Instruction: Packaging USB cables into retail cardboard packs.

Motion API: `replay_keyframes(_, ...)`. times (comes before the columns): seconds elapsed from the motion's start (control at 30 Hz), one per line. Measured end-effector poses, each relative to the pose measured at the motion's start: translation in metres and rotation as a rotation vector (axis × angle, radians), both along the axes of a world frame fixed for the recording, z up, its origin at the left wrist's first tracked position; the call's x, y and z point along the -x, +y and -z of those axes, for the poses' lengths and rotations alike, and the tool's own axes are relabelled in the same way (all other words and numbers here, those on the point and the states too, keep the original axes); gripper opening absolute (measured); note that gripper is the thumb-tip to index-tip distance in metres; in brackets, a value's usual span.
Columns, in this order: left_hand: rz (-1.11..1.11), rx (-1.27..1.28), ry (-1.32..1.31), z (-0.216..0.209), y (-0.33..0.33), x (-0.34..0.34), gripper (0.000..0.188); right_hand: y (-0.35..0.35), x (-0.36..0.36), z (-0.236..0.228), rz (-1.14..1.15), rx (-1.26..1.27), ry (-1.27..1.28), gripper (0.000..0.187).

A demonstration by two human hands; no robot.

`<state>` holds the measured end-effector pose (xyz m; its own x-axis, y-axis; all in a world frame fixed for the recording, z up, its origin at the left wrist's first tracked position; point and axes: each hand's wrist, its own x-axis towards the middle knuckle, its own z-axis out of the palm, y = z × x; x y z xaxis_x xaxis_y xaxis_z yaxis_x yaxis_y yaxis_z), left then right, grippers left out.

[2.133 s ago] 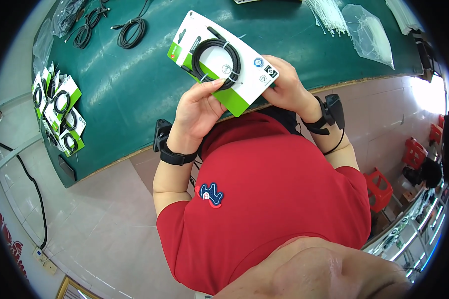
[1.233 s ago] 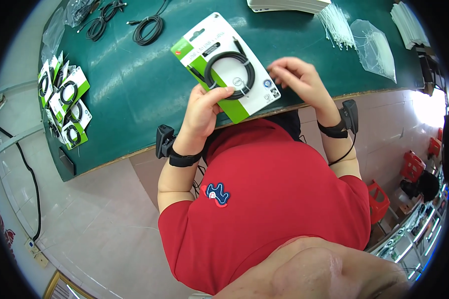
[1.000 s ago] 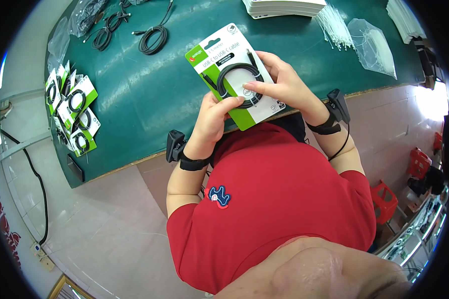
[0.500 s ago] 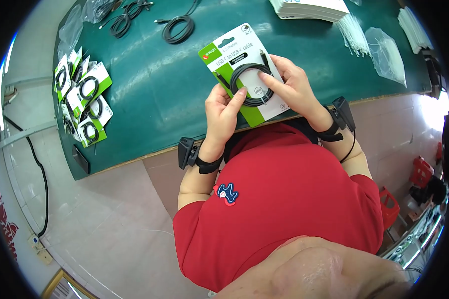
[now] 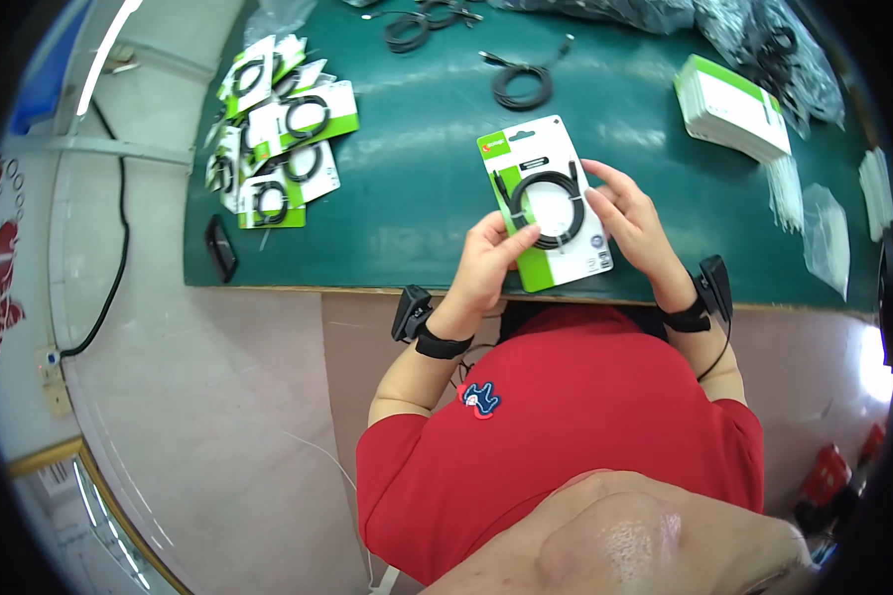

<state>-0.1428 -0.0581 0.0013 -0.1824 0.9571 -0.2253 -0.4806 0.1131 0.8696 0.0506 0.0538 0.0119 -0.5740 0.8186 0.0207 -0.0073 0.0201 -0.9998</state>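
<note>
A white and green hang card (image 5: 566, 268) is held tilted slightly above the table's near edge. Fastened to its front is a coiled black cable (image 5: 556, 243), its two plug ends pointing up. My left hand (image 5: 486, 263) grips the card's lower left side, thumb pressed on the front near the coil and fingers partly hidden behind. At the upper right edge of the card is my right hand (image 5: 635, 220), its fingers apart and the fingertips at or against the edge. Both wrists wear black strapped devices.
A pile of carded cables (image 5: 313, 124) lies at the left, with a small black object (image 5: 220, 248) below. Beyond the card is a loose coiled cable (image 5: 522, 99). To the right are a stack of cards (image 5: 729, 114), white ties (image 5: 786, 193) and a clear bag (image 5: 826, 238).
My right thumb has come off the card's front and moved to its right edge. My left hand keeps its grip. The card is turned more upright, and the whole view has shifted.
</note>
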Motion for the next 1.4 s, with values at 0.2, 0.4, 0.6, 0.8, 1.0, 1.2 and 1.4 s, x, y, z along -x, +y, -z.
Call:
replay_keyframes(0.2, -0.346, -0.018, 0.204, -0.031, 0.001, 0.105, 0.009, 0.009, -0.031, 0.005, 0.066, 0.079, -0.131, 0.034)
replay_keyframes(0.4, -0.629, -0.17, 0.232, -0.073, 0.06, 0.248, 0.017, 0.008, -0.083, 0.023, 0.219, 0.129, -0.185, 0.031)
replay_keyframes(0.6, -0.807, -0.048, 0.334, -0.033, 0.115, 0.337, 0.032, 0.0, -0.127, 0.032, 0.403, 0.071, -0.22, 0.03)
replay_keyframes(0.8, -1.228, -0.287, 1.556, -0.008, 0.162, 0.252, 0.036, 0.006, -0.145, 0.034, 0.453, 0.141, -0.239, 0.028)
replay_keyframes(1.0, -0.162, -0.352, 1.079, 0.013, 0.213, 0.143, 0.02, 0.012, -0.144, 0.024, 0.361, 0.153, -0.252, 0.024)
replay_keyframes(1.2, 0.114, -0.478, 1.242, 0.021, 0.224, 0.061, 0.023, 0.013, -0.152, 0.024, 0.318, 0.194, -0.16, 0.023)
replay_keyframes(1.4, 0.087, -0.479, 1.19, 0.027, 0.246, 0.054, 0.031, 0.019, -0.161, 0.026, 0.258, 0.239, -0.094, 0.022)
